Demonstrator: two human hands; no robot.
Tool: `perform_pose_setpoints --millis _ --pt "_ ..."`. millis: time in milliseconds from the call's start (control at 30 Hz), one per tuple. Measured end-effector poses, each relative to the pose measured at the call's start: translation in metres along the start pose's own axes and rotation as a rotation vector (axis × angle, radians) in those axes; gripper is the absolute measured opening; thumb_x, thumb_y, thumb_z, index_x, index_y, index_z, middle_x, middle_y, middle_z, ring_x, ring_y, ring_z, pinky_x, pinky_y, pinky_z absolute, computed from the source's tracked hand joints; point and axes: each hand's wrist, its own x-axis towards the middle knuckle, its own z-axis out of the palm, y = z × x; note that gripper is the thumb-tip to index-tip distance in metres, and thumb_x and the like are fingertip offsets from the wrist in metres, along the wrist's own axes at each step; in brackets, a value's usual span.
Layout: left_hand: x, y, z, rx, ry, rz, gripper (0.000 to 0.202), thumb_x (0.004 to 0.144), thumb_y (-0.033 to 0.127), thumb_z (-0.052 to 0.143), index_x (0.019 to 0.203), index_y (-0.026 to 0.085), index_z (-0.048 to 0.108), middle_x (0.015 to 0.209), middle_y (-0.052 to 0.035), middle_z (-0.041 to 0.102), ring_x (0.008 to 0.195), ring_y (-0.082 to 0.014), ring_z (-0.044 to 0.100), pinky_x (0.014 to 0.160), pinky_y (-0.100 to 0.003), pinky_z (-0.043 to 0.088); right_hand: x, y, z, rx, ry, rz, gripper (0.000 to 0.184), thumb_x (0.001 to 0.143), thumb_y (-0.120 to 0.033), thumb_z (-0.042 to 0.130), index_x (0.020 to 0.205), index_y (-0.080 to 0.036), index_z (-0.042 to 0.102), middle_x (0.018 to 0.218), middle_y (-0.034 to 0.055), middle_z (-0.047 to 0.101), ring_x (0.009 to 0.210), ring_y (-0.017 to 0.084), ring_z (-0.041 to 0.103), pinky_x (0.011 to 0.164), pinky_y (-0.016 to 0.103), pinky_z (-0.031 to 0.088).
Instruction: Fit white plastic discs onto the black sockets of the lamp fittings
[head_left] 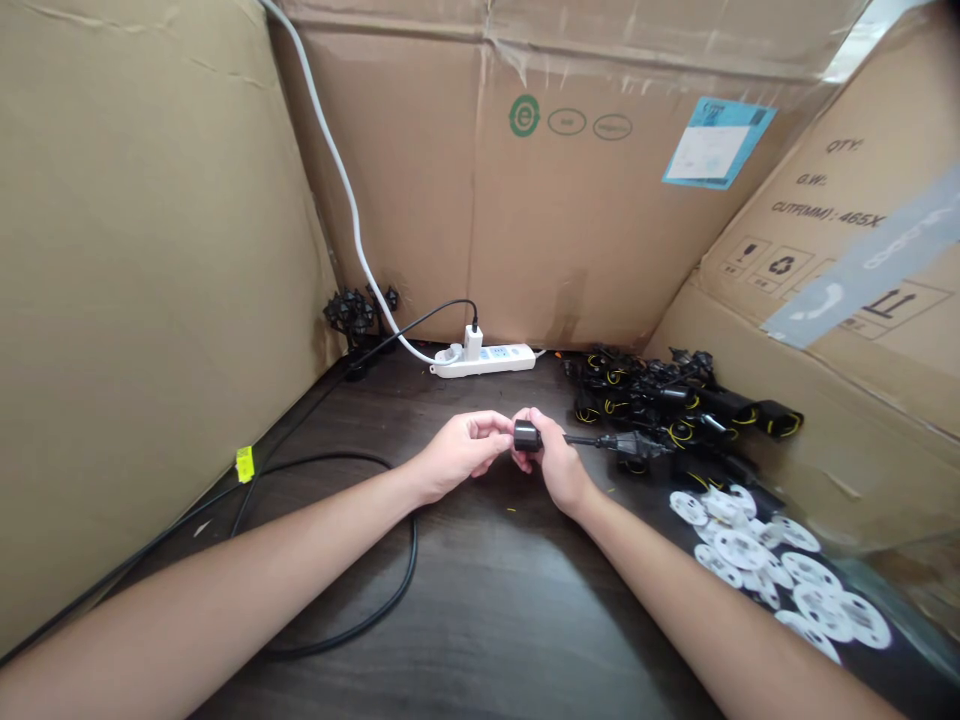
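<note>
- Our right hand [559, 462] pinched a black moulded cord connector [527, 436] between thumb and curled fingers, above the dark wooden tabletop [480, 600].
- Our left hand [463, 450] sat beside it, fingertips [501, 424] pressed together against the connector's end.
- A thin black cable ran to a black plug [637, 446] on a heap of yellow-tied black cords [660, 400].
- White perforated plastic discs [750, 560] lay nearer, to the right.
- Farther off, a white power strip [484, 362] stood before the cardboard wall [570, 200].

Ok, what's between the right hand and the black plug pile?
Head view: a black cord runs from the connector in the right hand to a plug at the pile.
</note>
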Motion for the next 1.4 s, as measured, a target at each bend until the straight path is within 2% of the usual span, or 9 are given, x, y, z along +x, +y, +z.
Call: perform_pose_setpoints --millis 233,433,500,600,733,867,1167,1400 --pt "-0.001 0.003 0.001 0.004 -0.002 0.007 0.04 0.077 0.049 0.078 0.088 0.013 0.064 0.06 0.0033 0.06 0.044 -0.0043 0.036 0.045 -0.019 0.029 -0.002 -0.002 0.001 -0.077 -0.022 -0.055 0.05 0.093 -0.065 0.047 0.07 -0.021 0.055 0.053 -0.0027 0.049 0.049 0.013 0.043 0.048 0.026 0.036" --pt "-0.002 0.006 0.004 0.021 -0.025 0.011 0.039 0.077 0.049 0.077 0.086 0.014 0.061 0.059 0.0035 0.06 0.044 -0.005 0.036 0.047 -0.02 0.028 -0.001 -0.003 0.0 -0.04 -0.028 -0.023 0.053 0.09 -0.068 0.049 0.066 -0.021 0.055 0.051 -0.0021 0.049 0.048 0.014 0.042 0.048 0.027 0.035" --pt "-0.005 0.006 0.008 0.073 -0.01 0.061 0.036 0.08 0.048 0.075 0.085 0.015 0.06 0.065 0.0006 0.064 0.048 -0.0064 0.042 0.05 -0.021 0.032 0.0 -0.003 -0.001 0.004 -0.045 -0.005 0.055 0.09 -0.067 0.049 0.061 -0.021 0.055 0.05 -0.0016 0.047 0.048 0.014 0.041 0.049 0.028 0.035" --pt "-0.01 0.005 0.016 0.198 0.012 0.209 0.024 0.086 0.038 0.068 0.086 0.015 0.059 0.075 -0.0036 0.07 0.064 -0.0112 0.056 0.063 -0.023 0.042 -0.001 -0.007 0.0 0.133 -0.071 0.065 0.059 0.092 -0.064 0.048 0.053 -0.021 0.055 0.048 -0.0001 0.045 0.048 0.015 0.041 0.049 0.028 0.035" --pt "-0.017 -0.001 0.019 0.408 0.057 0.33 0.014 0.095 0.031 0.059 0.096 0.017 0.06 0.076 -0.0019 0.071 0.06 -0.0103 0.051 0.06 -0.022 0.039 -0.004 -0.012 0.004 0.27 -0.056 0.155 0.058 0.089 -0.065 0.053 0.052 -0.02 0.055 0.048 0.0013 0.048 0.046 0.014 0.042 0.045 0.027 0.035" --pt "-0.02 -0.003 0.017 0.533 0.134 0.39 0.014 0.097 0.032 0.057 0.098 0.018 0.062 0.071 0.0004 0.067 0.059 -0.0108 0.049 0.06 -0.023 0.039 -0.005 -0.013 0.007 0.265 -0.059 0.171 0.059 0.087 -0.067 0.054 0.052 -0.02 0.052 0.047 0.0018 0.05 0.044 0.014 0.044 0.043 0.027 0.036" --pt "-0.023 0.005 0.022 0.588 0.172 0.363 0.013 0.095 0.03 0.058 0.089 0.019 0.062 0.07 0.0009 0.068 0.055 -0.01 0.049 0.057 -0.023 0.039 -0.004 -0.01 0.008 0.261 -0.018 0.17 0.057 0.088 -0.066 0.055 0.052 -0.021 0.054 0.049 0.0006 0.044 0.047 0.014 0.039 0.044 0.028 0.035" --pt "-0.023 0.007 0.021 0.644 0.143 0.383 0.011 0.093 0.027 0.059 0.086 0.019 0.061 0.062 0.0044 0.058 0.053 -0.0087 0.046 0.057 -0.022 0.037 -0.004 -0.011 0.01 0.241 -0.029 0.152 0.057 0.088 -0.065 0.053 0.052 -0.021 0.051 0.05 0.0 0.041 0.047 0.014 0.035 0.045 0.027 0.032"
